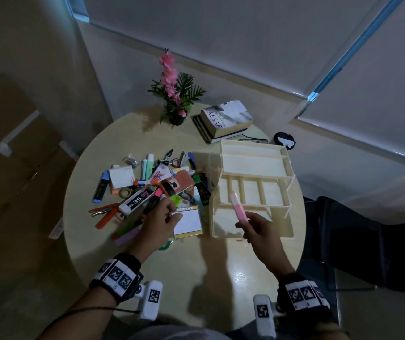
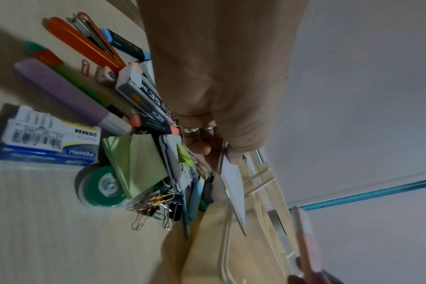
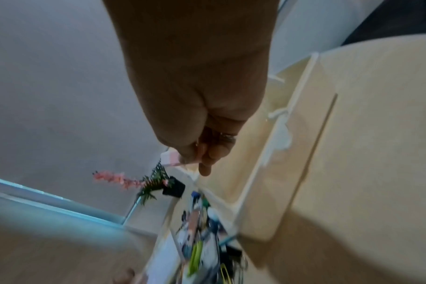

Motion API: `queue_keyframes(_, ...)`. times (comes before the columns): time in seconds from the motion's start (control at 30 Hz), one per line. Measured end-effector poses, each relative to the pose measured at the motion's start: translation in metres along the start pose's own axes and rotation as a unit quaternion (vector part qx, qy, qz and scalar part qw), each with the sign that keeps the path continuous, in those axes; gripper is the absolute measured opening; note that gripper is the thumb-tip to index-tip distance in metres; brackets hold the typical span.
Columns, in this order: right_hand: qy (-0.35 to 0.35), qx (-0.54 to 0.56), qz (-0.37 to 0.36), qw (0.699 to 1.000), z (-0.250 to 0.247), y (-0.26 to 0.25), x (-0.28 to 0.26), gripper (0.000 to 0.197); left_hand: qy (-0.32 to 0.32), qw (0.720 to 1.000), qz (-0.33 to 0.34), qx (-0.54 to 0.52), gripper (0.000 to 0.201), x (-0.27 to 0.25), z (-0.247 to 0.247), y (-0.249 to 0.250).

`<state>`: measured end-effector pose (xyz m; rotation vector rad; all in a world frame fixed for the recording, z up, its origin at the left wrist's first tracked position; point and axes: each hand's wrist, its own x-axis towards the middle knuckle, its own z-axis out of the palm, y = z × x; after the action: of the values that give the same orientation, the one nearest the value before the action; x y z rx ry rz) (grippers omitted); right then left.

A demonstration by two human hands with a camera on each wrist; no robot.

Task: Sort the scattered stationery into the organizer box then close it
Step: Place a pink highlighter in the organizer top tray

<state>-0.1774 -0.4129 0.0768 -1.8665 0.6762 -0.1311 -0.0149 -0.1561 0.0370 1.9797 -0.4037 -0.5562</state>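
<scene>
Judging the job barely begun, I had my right hand (image 1: 260, 227) pinching a pink highlighter (image 1: 238, 207) above the empty, open organizer box (image 1: 253, 231) while my left hand (image 1: 161, 220) pinched a notepad (image 1: 189, 222) beside the unsorted stationery pile (image 1: 152, 182).

The pink pen (image 3: 171, 158) is mostly hidden behind the right hand (image 3: 197, 107); the pile (image 3: 202, 240) below is blurry.

Head downward; wrists close alongside hands
</scene>
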Motion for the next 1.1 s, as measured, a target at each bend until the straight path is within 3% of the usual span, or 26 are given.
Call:
queue_keyframes(0.23, 0.125, -0.054, -0.168, 0.976, -0.095, -0.021, 0.048, 0.029, 0.004, 1.0, 0.011, 0.022, 0.008, -0.001, 0.026, 0.012)
queue_keyframes(0.33, 0.14, -0.088, -0.226, 0.96, -0.126, -0.024, 0.072, 0.03, 0.014, 1.0, 0.016, 0.015, 0.007, -0.002, 0.038, 0.024)
queue_keyframes(0.53, 0.105, -0.102, -0.222, 0.964, -0.155, -0.009, 0.122, 0.025, 0.033, 0.999, -0.001, 0.019, 0.009, -0.007, 0.062, 0.035)
queue_keyframes(0.87, 0.021, -0.177, -0.186, 0.966, -0.156, 0.015, 0.216, 0.025, 0.058, 0.997, -0.02, 0.052, 0.013, -0.014, 0.103, 0.044)
queue_keyframes(1.1, 0.0, -0.242, -0.256, 0.936, -0.15, 0.013, 0.227, 0.024, 0.005, 0.991, -0.034, 0.131, 0.02, -0.005, 0.125, 0.054)
